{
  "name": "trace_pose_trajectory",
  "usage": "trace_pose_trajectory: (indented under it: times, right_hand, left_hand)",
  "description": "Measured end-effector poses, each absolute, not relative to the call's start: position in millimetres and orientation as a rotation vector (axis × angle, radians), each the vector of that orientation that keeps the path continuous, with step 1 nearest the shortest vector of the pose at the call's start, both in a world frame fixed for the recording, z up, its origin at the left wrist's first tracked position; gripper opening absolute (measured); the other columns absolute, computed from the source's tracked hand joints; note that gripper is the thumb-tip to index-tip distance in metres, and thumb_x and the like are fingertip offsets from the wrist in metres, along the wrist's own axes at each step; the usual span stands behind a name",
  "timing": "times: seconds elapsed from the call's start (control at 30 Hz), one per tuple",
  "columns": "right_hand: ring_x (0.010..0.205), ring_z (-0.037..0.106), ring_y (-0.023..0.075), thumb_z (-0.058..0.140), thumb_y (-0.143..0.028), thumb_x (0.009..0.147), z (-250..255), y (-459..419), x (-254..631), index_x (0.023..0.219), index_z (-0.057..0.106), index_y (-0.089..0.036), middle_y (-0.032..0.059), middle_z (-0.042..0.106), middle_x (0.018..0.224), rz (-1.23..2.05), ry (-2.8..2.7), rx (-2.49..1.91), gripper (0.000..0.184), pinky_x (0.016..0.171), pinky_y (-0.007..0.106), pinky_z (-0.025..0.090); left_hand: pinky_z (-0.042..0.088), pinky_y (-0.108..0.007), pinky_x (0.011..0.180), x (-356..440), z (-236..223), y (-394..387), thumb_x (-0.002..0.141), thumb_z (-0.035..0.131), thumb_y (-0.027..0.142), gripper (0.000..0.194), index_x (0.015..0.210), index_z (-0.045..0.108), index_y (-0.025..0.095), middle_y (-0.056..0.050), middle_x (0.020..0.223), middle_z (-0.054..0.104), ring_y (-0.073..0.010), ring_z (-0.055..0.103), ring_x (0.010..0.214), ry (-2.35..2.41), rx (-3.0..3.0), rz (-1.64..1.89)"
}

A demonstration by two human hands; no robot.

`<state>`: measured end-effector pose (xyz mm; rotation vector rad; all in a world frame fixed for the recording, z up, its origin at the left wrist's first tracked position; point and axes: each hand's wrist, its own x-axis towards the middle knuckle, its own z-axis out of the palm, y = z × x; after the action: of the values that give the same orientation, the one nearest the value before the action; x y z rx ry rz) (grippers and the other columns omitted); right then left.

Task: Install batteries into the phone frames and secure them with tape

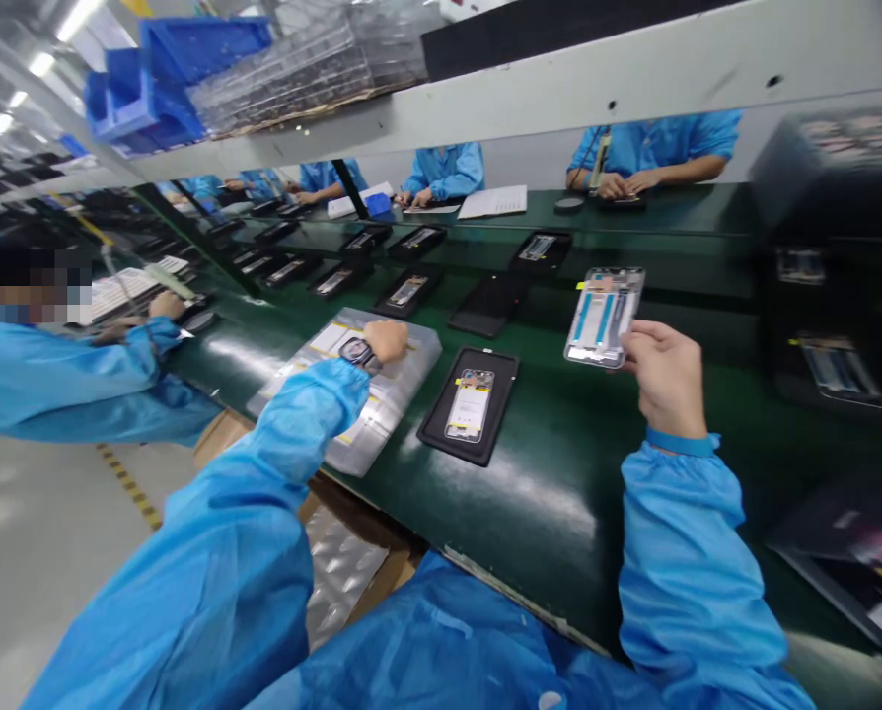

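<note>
My right hand (667, 375) pinches a phone frame (602, 318) by its lower right edge and holds it up above the bench. Two blue strips run along the frame's bare inside, and a small yellow tab sticks out at its left. My left hand (387, 340), with a watch on the wrist, is at the far part of a clear plastic tray (352, 456) of white batteries. Its fingers look curled, and their tips are hidden. Between my hands, a black holder (499, 424) lies on the bench, bearing a phone frame with a white battery (469, 409) in it.
More black holders (485, 306) line the green bench (537, 493) beyond. Overhead runs a shelf with blue bins (145, 94). A co-worker's sleeve (78, 380) is at left; others work across the bench. A cardboard box (389, 572) stands below the edge, and a dark device (847, 562) lies right.
</note>
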<state>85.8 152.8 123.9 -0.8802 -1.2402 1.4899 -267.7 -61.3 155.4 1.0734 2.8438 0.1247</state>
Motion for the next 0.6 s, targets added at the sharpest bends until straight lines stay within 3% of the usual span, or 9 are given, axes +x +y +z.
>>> trace_pose_trajectory:
  times: [0.07, 0.13, 0.27, 0.37, 0.6]
  right_hand:
    - [0.054, 0.063, 0.0158, 0.073, -0.020, 0.067, 121.7, 151.1, 84.1, 0.090, 0.073, -0.014, 0.0042, 0.071, 0.071, 1.514, -1.291, -0.821, 0.024, 0.046, 0.024, 0.049]
    - [0.057, 0.065, 0.0166, 0.076, -0.026, 0.067, 117.7, 146.1, 80.3, 0.093, 0.072, -0.015, 0.0032, 0.072, 0.073, 1.553, -1.326, -0.774, 0.029, 0.049, 0.025, 0.052]
    - [0.060, 0.066, 0.0182, 0.079, -0.036, 0.067, 98.8, 120.7, 71.0, 0.097, 0.068, -0.016, 0.0029, 0.072, 0.073, 1.671, -1.360, -0.775, 0.038, 0.053, 0.028, 0.054]
    - [0.062, 0.065, 0.0188, 0.079, -0.041, 0.067, 76.4, 92.9, 70.5, 0.098, 0.066, -0.017, 0.0034, 0.072, 0.074, 1.733, -1.371, -0.848, 0.041, 0.053, 0.028, 0.053]
    - [0.067, 0.067, 0.0192, 0.081, -0.048, 0.068, 41.9, 46.0, 93.2, 0.101, 0.065, -0.018, 0.0034, 0.073, 0.079, 1.832, -1.277, -0.934, 0.047, 0.058, 0.029, 0.053]
  left_hand:
    - [0.055, -0.045, 0.090, -274.2, 168.2, -74.5, 0.085, 0.075, 0.020, 0.013, 0.084, 0.068, 0.008, -0.011, 0.085, 0.070, -0.0307, 0.069, 0.099, 2.911, 1.005, 0.194]
    - [0.056, -0.041, 0.083, -279.2, 174.4, -90.5, 0.084, 0.068, 0.014, 0.007, 0.082, 0.067, 0.008, -0.011, 0.076, 0.068, -0.0303, 0.070, 0.091, 2.944, 0.962, 0.374]
    - [0.056, -0.028, 0.063, -245.3, 152.5, -94.9, 0.091, 0.054, 0.027, 0.024, 0.104, 0.067, 0.011, -0.009, 0.091, 0.074, -0.0189, 0.069, 0.072, 2.690, 0.995, 0.997]
    - [0.054, -0.025, 0.055, -180.9, 122.3, -65.6, 0.081, 0.068, 0.042, 0.033, 0.098, 0.069, 0.013, -0.009, 0.088, 0.075, -0.0174, 0.067, 0.067, 2.030, 1.004, 1.540]
    - [0.050, -0.021, 0.043, -88.7, 82.5, -12.4, 0.078, 0.076, 0.042, 0.034, 0.092, 0.071, 0.012, -0.008, 0.083, 0.074, -0.0154, 0.065, 0.062, 1.539, 1.041, 1.388]
